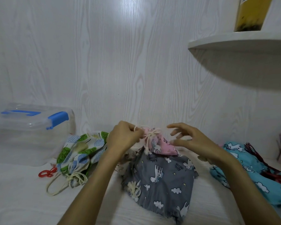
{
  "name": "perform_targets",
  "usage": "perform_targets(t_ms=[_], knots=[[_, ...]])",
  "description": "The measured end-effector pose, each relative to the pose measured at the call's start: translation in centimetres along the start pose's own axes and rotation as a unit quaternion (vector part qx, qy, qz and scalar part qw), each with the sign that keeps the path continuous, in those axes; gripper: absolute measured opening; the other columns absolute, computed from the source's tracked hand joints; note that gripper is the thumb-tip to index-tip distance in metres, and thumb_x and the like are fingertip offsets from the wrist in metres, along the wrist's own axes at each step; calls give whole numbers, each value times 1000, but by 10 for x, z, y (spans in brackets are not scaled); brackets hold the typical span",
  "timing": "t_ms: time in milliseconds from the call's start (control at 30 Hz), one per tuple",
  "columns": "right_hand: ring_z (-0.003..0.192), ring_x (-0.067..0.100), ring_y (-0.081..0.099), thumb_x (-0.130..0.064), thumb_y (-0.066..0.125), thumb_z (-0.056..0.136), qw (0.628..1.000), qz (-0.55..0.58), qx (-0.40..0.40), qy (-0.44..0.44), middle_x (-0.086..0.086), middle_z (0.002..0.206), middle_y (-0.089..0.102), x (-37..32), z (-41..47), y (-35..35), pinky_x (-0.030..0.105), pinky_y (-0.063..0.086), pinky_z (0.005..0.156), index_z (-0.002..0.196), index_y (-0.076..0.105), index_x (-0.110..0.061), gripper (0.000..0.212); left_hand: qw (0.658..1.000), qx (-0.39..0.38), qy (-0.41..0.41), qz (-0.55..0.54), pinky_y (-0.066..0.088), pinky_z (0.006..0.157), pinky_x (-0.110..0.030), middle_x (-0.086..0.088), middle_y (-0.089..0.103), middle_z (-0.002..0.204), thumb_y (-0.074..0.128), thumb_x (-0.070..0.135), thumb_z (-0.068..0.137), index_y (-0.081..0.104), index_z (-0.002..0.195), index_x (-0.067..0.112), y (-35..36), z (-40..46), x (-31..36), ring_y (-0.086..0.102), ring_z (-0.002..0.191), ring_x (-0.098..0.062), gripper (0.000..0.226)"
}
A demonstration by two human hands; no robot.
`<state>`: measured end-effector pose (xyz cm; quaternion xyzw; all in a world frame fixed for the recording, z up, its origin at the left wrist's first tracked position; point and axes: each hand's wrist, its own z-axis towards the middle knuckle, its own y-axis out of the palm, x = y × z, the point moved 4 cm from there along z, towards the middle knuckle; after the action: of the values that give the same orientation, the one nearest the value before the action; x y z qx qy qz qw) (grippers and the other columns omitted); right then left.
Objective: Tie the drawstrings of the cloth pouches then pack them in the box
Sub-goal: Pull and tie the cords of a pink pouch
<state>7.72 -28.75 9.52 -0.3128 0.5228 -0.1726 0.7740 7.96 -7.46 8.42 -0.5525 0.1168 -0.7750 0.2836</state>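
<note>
The left hand [123, 137] pinches the cream drawstring [148, 135] wound round the pink pouch [159, 144]; the right hand [190, 140] hovers just beside it, fingers spread, holding nothing. The pouch rests on a grey unicorn pouch [162, 181]. The clear box [23, 133] sits far left.

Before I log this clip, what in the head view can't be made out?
- Knot on the pink pouch: the left hand covers part of the cord, so its state is unclear.
- Clear box: cut off by the left edge; contents unreadable through hazy plastic.
- Blue pouch: its far end runs off the right edge.
- Dark red item on it: too blurred to identify.
</note>
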Motion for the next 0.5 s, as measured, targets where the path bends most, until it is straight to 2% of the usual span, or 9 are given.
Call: perform_targets(t_ms=[67, 100, 167, 233, 300, 367, 400, 433, 500], knots=[[112, 12, 52, -20, 70, 82, 999, 9, -23, 42, -4, 127, 52, 17, 3, 3, 20, 44, 79, 131, 42, -39, 60, 996, 1, -21, 86, 57, 80, -38, -2, 74, 86, 63, 36, 84, 73, 89, 19, -10, 3, -7, 70, 83, -24, 20], [119, 16, 49, -19, 70, 82, 997, -4, -34, 70, -1, 135, 46, 27, 6, 8, 21, 44, 81, 139, 34, -35, 69, 994, -8, -24, 111, 55, 84, -39, 0, 72, 99, 63, 39, 84, 69, 105, 20, -12, 4, -9, 68, 91, -22, 29], [128, 22, 43, -24, 68, 84, 989, -45, -65, 122, 5, 145, 36, 46, 15, 21, 26, 43, 88, 148, 20, -26, 79, 992, -47, -5, 114, 50, 93, -40, 4, 61, 123, 63, 45, 84, 53, 129, 25, -9, 4, -6, 61, 106, -18, 51], [129, 24, 43, -31, 65, 86, 981, -61, -72, 170, 8, 149, 32, 60, 27, 25, 30, 40, 98, 149, 17, -20, 80, 987, -104, 34, 114, 48, 97, -41, 5, 54, 133, 63, 52, 82, 43, 137, 30, 2, 2, 0, 57, 113, -17, 63], [121, 24, 49, -30, 66, 86, 974, -62, -77, 201, 13, 142, 43, 64, 37, 24, 28, 39, 96, 145, 31, -13, 71, 977, -161, 46, 133, 48, 97, -40, 7, 53, 135, 68, 53, 78, 40, 140, 33, 17, -3, -1, 57, 113, -17, 71], [102, 22, 58, -26, 68, 84, 973, -85, -76, 200, 14, 110, 63, 65, 46, 21, 25, 42, 82, 118, 62, -7, 39, 969, -178, 47, 165, 49, 94, -35, 6, 59, 128, 73, 44, 77, 44, 137, 33, 29, -6, -6, 61, 107, -17, 69], [93, 20, 59, -23, 69, 84, 975, -103, -58, 188, 12, 96, 65, 64, 50, 19, 24, 42, 76, 101, 70, -6, 24, 969, -162, 53, 178, 50, 90, -31, 5, 63, 122, 74, 36, 78, 51, 133, 32, 31, -6, -7, 63, 103, -18, 60], [88, 18, 59, -20, 68, 83, 976, -118, -26, 178, 10, 90, 67, 62, 54, 14, 24, 41, 74, 94, 73, -6, 18, 972, -133, 58, 187, 50, 84, -28, 4, 67, 115, 73, 27, 79, 60, 124, 31, 31, -4, -8, 65, 98, -17, 46], [82, 17, 60, -19, 67, 84, 978, -136, 52, 150, 6, 85, 68, 52, 60, 2, 25, 43, 75, 94, 75, -9, 15, 980, -72, 71, 174, 52, 77, -26, 6, 73, 97, 67, 17, 81, 74, 99, 28, 26, 0, -9, 66, 86, -13, 22]])
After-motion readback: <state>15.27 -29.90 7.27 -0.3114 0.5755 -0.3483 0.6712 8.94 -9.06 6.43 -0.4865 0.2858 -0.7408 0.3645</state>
